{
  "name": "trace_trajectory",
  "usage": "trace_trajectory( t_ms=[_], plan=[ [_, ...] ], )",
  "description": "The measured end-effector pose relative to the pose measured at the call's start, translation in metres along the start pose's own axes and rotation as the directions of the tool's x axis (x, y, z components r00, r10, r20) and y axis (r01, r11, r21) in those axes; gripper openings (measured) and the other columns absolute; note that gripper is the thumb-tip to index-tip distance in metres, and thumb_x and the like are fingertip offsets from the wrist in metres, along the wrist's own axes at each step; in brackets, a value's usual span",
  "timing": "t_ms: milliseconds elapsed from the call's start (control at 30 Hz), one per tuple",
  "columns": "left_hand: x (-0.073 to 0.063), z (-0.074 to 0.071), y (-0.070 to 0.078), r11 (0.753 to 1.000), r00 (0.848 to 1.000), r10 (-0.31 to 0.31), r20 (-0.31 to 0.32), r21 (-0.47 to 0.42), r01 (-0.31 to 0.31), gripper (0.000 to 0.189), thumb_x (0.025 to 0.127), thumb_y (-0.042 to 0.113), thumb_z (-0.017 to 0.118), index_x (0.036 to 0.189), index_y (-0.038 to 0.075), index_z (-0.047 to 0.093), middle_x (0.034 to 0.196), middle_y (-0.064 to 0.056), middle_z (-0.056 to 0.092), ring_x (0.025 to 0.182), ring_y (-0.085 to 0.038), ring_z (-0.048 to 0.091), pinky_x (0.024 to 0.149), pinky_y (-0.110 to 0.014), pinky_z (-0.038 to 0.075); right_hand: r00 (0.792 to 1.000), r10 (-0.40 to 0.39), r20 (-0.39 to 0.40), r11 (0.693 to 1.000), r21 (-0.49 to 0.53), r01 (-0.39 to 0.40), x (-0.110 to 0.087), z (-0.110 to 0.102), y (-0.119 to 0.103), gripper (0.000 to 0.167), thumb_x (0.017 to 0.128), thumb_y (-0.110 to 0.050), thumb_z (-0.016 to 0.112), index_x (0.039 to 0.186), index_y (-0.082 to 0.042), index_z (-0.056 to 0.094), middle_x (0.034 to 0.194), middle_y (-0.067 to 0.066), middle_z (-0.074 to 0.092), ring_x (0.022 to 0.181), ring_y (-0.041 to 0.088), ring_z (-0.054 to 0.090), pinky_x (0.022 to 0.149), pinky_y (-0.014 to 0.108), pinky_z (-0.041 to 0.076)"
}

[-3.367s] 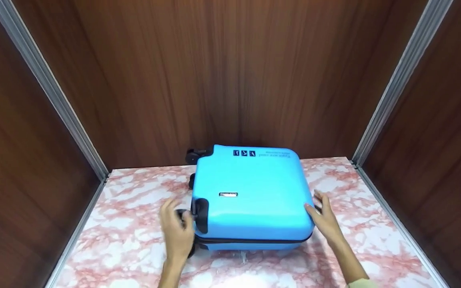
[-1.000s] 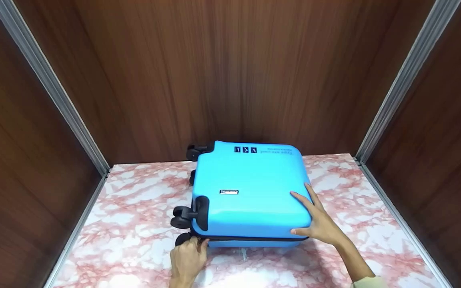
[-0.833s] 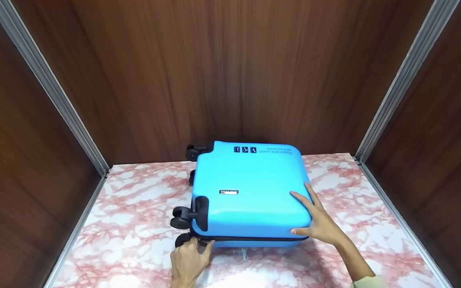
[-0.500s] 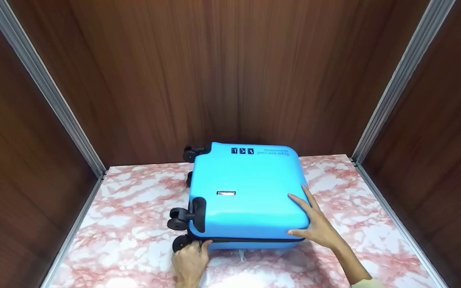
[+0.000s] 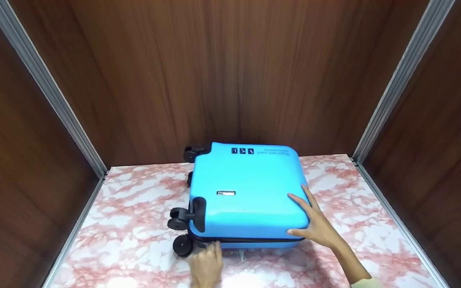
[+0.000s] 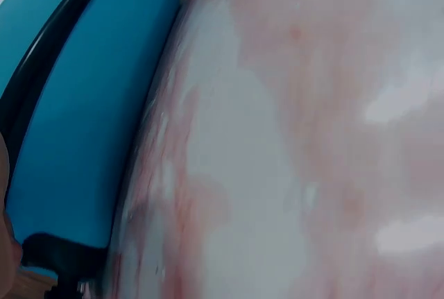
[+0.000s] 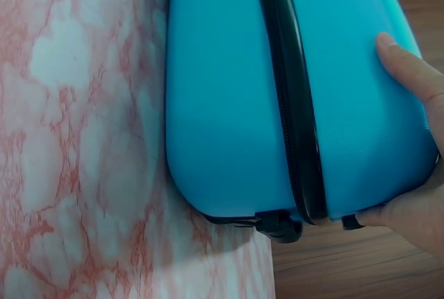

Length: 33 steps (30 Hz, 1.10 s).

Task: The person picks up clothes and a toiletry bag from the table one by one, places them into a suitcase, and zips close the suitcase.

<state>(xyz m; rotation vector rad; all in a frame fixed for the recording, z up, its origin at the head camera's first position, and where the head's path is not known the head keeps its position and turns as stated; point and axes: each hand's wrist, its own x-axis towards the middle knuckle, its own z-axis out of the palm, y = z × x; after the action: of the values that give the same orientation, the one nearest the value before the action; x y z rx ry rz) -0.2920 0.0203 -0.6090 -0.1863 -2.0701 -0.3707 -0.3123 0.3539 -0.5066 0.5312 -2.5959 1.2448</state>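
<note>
A bright blue hard-shell suitcase [image 5: 250, 176] lies on its side, wheels toward the left. A black zipper seam [image 5: 262, 240] runs along its near side. My left hand [image 5: 206, 265], motion-blurred, is at the seam near the lower left corner, its fingers curled and pinching at the zipper; the pull itself is hidden by the fingers. Only a sliver of that hand shows at the left wrist view's edge. My right hand [image 5: 316, 228] spreads over the near right corner, straight fingers on the upper shell and thumb on the near side, as the right wrist view also shows.
The suitcase rests on a pink-and-white marbled tabletop [image 5: 142, 212]. Black caster wheels [image 5: 178, 219] stick out from its left end. Brown wood-grain panels [image 5: 230, 72] with metal corner strips [image 5: 398, 84] enclose the back and sides.
My left hand came from beside the wheels down to the seam, then slid rightward along it. My right hand settled onto the corner and has stayed there. The suitcase keeps its place.
</note>
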Motion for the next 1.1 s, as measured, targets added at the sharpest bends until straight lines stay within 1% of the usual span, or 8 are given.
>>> trace_trajectory(
  t_ms=[133,267,400,567,667,933,1000,1100],
  plan=[
    [-0.005,0.003,0.016,1.000,1.000,-0.005,0.009,-0.029,0.005,0.043,0.099,0.021,0.044,0.059,0.009,0.053,0.040,-0.002,0.045,0.030,-0.026,0.047,0.031,-0.036,0.032,1.000,-0.003,0.017,1.000,-0.006,0.003,-0.001,-0.001,0.001,0.100,0.071,-0.038,0.089,0.155,-0.026,0.035,0.168,0.015,-0.001,0.149,0.055,0.013,0.098,0.072,0.039],
    [-0.006,0.002,0.022,0.999,0.999,-0.024,0.029,-0.043,0.026,0.024,0.083,0.012,0.056,0.060,0.010,0.050,0.041,-0.002,0.044,0.030,-0.029,0.048,0.030,-0.037,0.033,1.000,-0.010,0.015,1.000,0.000,0.010,-0.001,-0.001,0.001,0.100,0.071,-0.037,0.089,0.154,-0.026,0.036,0.168,0.015,0.000,0.149,0.054,0.013,0.098,0.073,0.039],
    [-0.005,0.001,0.028,0.999,0.998,-0.004,0.068,-0.035,0.007,0.020,0.078,0.010,0.061,0.062,0.010,0.051,0.042,-0.004,0.048,0.033,-0.030,0.052,0.031,-0.037,0.036,1.000,-0.027,-0.002,1.000,-0.003,0.027,-0.001,-0.003,0.002,0.099,0.070,-0.034,0.090,0.154,-0.024,0.038,0.168,0.015,0.002,0.149,0.052,0.013,0.099,0.073,0.037],
    [-0.005,-0.003,0.035,1.000,0.981,0.010,0.195,0.006,-0.011,0.022,0.080,0.011,0.066,0.064,0.010,0.052,0.044,-0.004,0.050,0.036,-0.028,0.056,0.033,-0.037,0.039,0.999,-0.032,0.000,0.999,-0.007,0.032,-0.001,-0.002,0.002,0.100,0.070,-0.035,0.090,0.154,-0.025,0.038,0.168,0.016,0.002,0.149,0.052,0.013,0.099,0.073,0.037],
    [-0.005,-0.004,0.040,1.000,0.970,0.017,0.243,0.020,-0.022,0.022,0.082,0.012,0.065,0.064,0.009,0.052,0.044,-0.005,0.052,0.037,-0.027,0.057,0.034,-0.037,0.041,1.000,-0.028,-0.001,1.000,-0.008,0.028,-0.002,-0.002,0.003,0.100,0.070,-0.036,0.090,0.154,-0.025,0.038,0.168,0.016,0.002,0.149,0.052,0.013,0.099,0.073,0.038],
    [-0.005,0.002,0.057,0.991,0.954,0.121,0.274,0.026,-0.133,0.023,0.082,0.014,0.066,0.064,0.012,0.052,0.045,-0.003,0.055,0.036,-0.023,0.057,0.032,-0.035,0.039,1.000,-0.013,0.007,1.000,0.011,0.013,-0.002,-0.001,0.002,0.099,0.070,-0.036,0.090,0.154,-0.026,0.038,0.168,0.014,0.001,0.149,0.051,0.014,0.099,0.072,0.038],
    [-0.004,0.003,0.060,0.991,0.950,0.126,0.286,0.017,-0.136,0.024,0.083,0.014,0.066,0.063,0.012,0.052,0.044,-0.003,0.055,0.035,-0.023,0.056,0.031,-0.035,0.038,1.000,-0.011,0.018,1.000,0.009,0.011,-0.002,-0.001,0.002,0.100,0.070,-0.037,0.089,0.154,-0.026,0.037,0.168,0.014,0.000,0.149,0.051,0.014,0.099,0.072,0.039],
    [-0.001,0.004,0.063,0.994,0.944,0.109,0.311,-0.036,-0.103,0.027,0.086,0.012,0.066,0.063,0.012,0.052,0.044,-0.004,0.055,0.036,-0.023,0.057,0.032,-0.034,0.038,1.000,-0.013,0.013,1.000,0.006,0.013,-0.001,-0.002,0.001,0.100,0.070,-0.037,0.090,0.154,-0.026,0.037,0.168,0.014,0.001,0.149,0.051,0.015,0.099,0.071,0.038]
  ],
)
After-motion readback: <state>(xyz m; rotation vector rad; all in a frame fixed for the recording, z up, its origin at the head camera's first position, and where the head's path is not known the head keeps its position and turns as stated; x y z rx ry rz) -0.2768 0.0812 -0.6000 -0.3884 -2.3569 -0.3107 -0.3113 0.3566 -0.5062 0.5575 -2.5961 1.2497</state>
